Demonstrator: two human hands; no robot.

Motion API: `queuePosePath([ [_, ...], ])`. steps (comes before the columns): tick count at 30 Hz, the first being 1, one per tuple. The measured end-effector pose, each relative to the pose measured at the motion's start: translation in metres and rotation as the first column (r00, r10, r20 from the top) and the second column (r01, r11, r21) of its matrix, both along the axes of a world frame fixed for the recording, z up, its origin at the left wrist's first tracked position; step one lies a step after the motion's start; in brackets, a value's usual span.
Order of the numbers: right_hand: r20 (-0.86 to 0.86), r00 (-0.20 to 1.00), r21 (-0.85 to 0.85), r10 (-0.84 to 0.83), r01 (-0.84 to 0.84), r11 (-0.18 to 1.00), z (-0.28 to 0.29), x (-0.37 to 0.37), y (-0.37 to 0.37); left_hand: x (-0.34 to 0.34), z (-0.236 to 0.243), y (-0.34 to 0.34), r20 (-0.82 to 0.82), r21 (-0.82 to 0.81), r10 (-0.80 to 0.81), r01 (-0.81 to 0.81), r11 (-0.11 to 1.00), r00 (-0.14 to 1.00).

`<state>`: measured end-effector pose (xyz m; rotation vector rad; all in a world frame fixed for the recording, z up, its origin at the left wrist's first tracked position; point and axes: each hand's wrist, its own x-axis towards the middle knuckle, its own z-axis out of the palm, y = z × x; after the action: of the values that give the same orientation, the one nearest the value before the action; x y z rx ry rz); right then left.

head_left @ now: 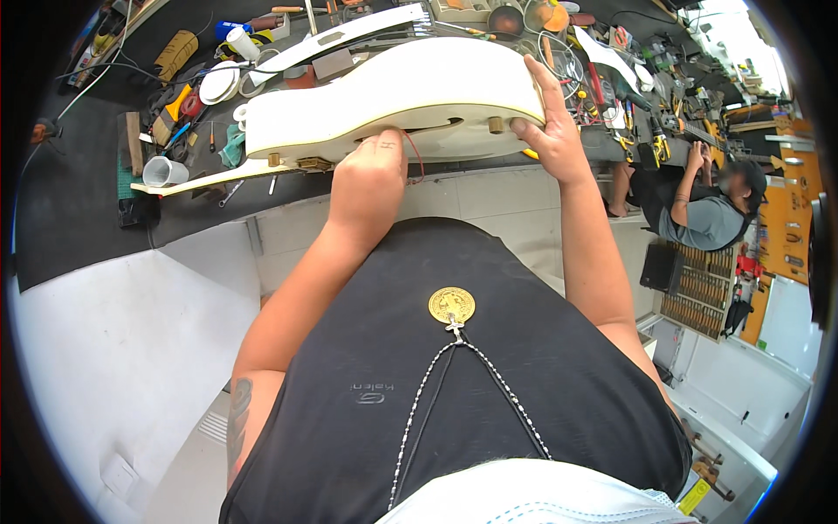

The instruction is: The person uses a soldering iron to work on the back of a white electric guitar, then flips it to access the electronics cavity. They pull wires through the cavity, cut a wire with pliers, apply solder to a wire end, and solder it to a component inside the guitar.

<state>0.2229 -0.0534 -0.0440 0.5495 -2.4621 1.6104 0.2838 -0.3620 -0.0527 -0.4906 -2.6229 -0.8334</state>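
Note:
A cream-white guitar (375,83) is tilted up on its side at the bench edge, neck to the left, with a dark sound opening and brass-coloured knobs along its visible face. My left hand (367,183) is closed at the opening, its fingertips partly hidden there, so what they hold cannot be made out. A thin red wire (419,162) loops out beside it and hangs down. My right hand (557,135) grips the right end of the body, fingers over the upper edge and thumb on the lower part.
The dark bench (70,218) carries scattered tools, a long white strip (340,35), a white cup (163,171) and brushes (166,122). At the right, another person (707,218) works at the bench, near a rack of drawers (698,297) and an orange tool board (790,218).

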Motion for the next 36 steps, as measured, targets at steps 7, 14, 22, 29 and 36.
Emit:
queuePosePath([
  [7, -0.03, 1.0, 0.038, 0.002, -0.001, 0.999, -0.002, 0.001, 0.002, 0.0, 0.003, 0.002, -0.147, 0.078, -0.065, 0.077, 0.994, 0.987],
  [14, -0.033, 0.999, 0.048, 0.004, -0.002, 0.999, -0.001, 0.002, 0.001, 0.002, -0.004, -0.012, 0.059, 0.029, 0.104, -0.105, 0.994, 0.993],
  [22, -0.024, 1.0, 0.029, 0.02, -0.019, 0.999, 0.0, 0.0, 0.002, 0.003, 0.001, -0.003, 0.089, 0.146, 0.157, -0.169, 0.975, 0.984],
  [29, -0.017, 1.0, 0.018, 0.027, -0.026, 0.999, 0.0, 0.0, 0.001, -0.001, -0.002, 0.002, -0.052, 0.018, 0.05, -0.049, 0.999, 0.997],
  [36, -0.035, 0.999, 0.034, 0.021, -0.019, 0.999, -0.004, -0.003, 0.003, -0.001, 0.0, 0.008, -0.088, 0.042, 0.009, -0.005, 0.999, 0.996],
])
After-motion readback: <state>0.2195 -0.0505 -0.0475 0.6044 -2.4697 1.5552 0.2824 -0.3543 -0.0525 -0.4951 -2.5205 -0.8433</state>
